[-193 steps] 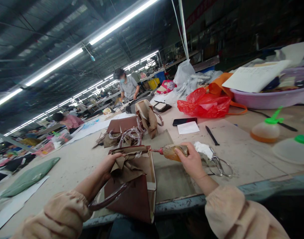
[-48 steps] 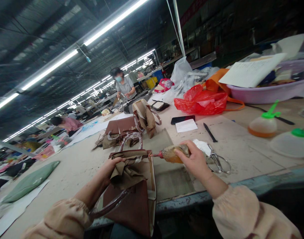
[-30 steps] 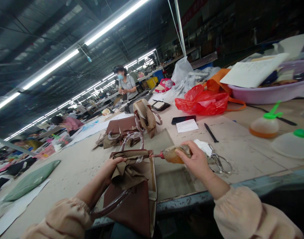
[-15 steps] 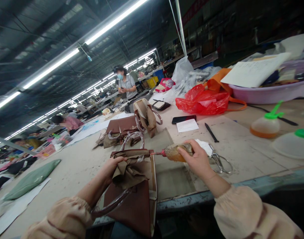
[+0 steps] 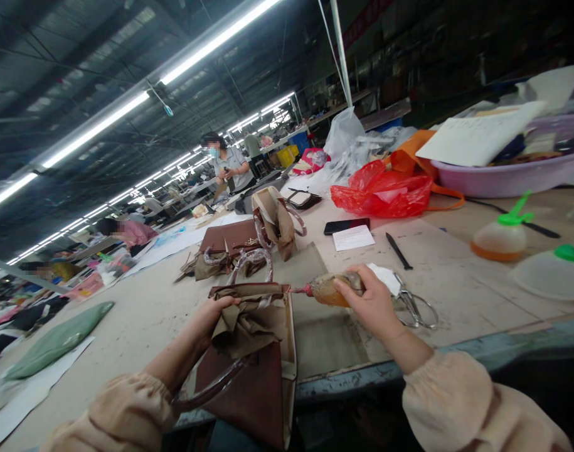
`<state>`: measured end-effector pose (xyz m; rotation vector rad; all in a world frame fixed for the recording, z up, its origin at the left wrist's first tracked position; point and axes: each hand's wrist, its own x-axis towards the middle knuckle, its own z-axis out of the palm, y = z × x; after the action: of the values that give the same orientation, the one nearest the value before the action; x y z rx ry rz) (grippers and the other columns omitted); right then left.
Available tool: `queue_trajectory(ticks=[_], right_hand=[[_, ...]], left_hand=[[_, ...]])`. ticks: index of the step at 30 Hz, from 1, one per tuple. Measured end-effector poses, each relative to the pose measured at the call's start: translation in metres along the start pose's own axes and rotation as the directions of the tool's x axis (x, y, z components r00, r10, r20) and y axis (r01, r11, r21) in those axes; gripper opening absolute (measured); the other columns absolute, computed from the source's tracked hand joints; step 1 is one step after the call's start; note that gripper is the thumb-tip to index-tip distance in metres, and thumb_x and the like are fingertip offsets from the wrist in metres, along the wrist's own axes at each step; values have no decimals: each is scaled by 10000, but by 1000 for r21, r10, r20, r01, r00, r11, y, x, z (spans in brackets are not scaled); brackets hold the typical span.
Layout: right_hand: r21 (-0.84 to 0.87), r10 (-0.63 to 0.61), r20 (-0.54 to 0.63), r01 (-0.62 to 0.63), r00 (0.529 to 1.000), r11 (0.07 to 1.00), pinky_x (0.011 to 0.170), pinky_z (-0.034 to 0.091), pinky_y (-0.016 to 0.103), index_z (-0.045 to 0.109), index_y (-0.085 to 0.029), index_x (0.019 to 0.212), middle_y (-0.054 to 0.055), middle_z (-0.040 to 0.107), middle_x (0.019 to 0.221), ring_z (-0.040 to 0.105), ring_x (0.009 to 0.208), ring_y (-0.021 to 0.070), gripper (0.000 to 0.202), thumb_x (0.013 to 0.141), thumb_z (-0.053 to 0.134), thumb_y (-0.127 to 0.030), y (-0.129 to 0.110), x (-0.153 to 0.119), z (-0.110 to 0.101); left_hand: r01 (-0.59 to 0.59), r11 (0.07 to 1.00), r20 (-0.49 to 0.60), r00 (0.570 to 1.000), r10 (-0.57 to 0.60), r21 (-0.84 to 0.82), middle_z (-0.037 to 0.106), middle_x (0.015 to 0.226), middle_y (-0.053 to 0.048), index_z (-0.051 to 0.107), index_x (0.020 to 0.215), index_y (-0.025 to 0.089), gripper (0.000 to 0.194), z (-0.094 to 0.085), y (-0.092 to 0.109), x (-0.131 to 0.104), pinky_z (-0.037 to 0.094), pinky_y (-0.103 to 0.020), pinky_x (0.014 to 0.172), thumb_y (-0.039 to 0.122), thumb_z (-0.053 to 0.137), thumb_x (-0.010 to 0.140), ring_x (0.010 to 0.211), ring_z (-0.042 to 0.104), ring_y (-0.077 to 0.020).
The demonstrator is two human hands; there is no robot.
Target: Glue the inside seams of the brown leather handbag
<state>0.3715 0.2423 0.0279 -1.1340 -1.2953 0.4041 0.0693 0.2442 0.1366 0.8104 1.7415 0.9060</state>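
A brown handbag [image 5: 253, 389] lies on its side at the near table edge, mouth facing away, stuffed with tan paper [image 5: 242, 323]. My left hand [image 5: 211, 317] grips the paper and the bag's upper edge. My right hand [image 5: 374, 307] holds an amber squeeze bottle [image 5: 327, 290] with a red nozzle. The nozzle tip touches the bag's rim at the right. A wrapped handle [image 5: 209, 392] of the bag curves toward me.
Scissors [image 5: 416, 307] and a white cloth [image 5: 385, 276] lie right of my hand. Two green-capped bottles [image 5: 503, 235], a phone [image 5: 347, 225], a red plastic bag [image 5: 381, 191], a purple basin [image 5: 512, 176] and more brown bags [image 5: 249, 242] sit farther off. A person [image 5: 225, 166] stands behind.
My hands, the bottle and the bag have stayed almost still. The person at the far end of the table has stepped to the left.
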Motion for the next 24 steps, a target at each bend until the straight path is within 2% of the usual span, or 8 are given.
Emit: queue_trajectory(ticks=[4,8,10,13,16,18,21,24], right_hand=[[64,50,55,-53,997,997,676,442,309,583,-232,847,-10,584,750,547,704,186,184,783,638,-396,-2,-1,-4],[241,231,54,-237,971,941,670,450,293,593,-228,815,-35,573,706,550,691,171,233,747,687,-430,0,3,-7],[477,384,12,-343,923,809,649,467,282,589,-228,824,-40,588,723,566,694,163,296,705,734,-457,3,6,-7],[791,592,60,-400,804,463,470,421,220,581,-226,862,-33,622,778,564,617,131,372,667,764,-484,10,13,-8],[887,643,171,-400,747,229,346,318,178,571,-232,866,-39,616,720,504,487,94,334,723,714,-498,22,18,-15],[894,672,206,-416,711,166,358,384,198,577,-235,892,-25,628,698,542,494,113,309,793,625,-525,30,19,-21],[879,727,237,-461,645,122,405,466,262,624,-227,990,53,705,820,617,567,159,368,896,438,-531,37,19,-29],[877,716,273,-472,643,89,364,394,241,664,-244,973,97,729,849,554,489,123,348,928,412,-480,39,16,-35]], left_hand=[[11,1000,24,1000,-10,-23,727,645,-75,681,743,140,52,0,-1,3,562,-323,532,152,672,693,517,668,-218],[-7,999,49,999,9,-39,734,663,-83,691,765,130,72,0,1,0,568,-318,561,135,661,700,540,675,-214],[-22,999,38,999,24,-34,734,660,-88,690,762,131,80,-1,4,-7,564,-318,557,122,662,688,534,672,-215],[-70,998,27,997,71,-2,745,696,-101,698,810,127,149,-6,15,-22,564,-329,577,123,669,665,577,687,-239],[-172,983,55,984,169,64,759,763,-105,702,885,125,243,-20,34,-37,566,-348,619,165,692,645,649,699,-265],[-292,944,63,956,285,155,761,794,-89,703,892,136,280,-35,51,-44,562,-339,645,203,727,621,690,697,-263],[-493,752,104,858,502,438,749,779,-51,714,811,173,252,-55,75,-53,537,-290,649,195,769,566,709,676,-238],[-618,369,299,714,633,694,724,726,-29,727,769,229,245,-62,82,-62,498,-276,641,107,735,557,670,640,-222]])
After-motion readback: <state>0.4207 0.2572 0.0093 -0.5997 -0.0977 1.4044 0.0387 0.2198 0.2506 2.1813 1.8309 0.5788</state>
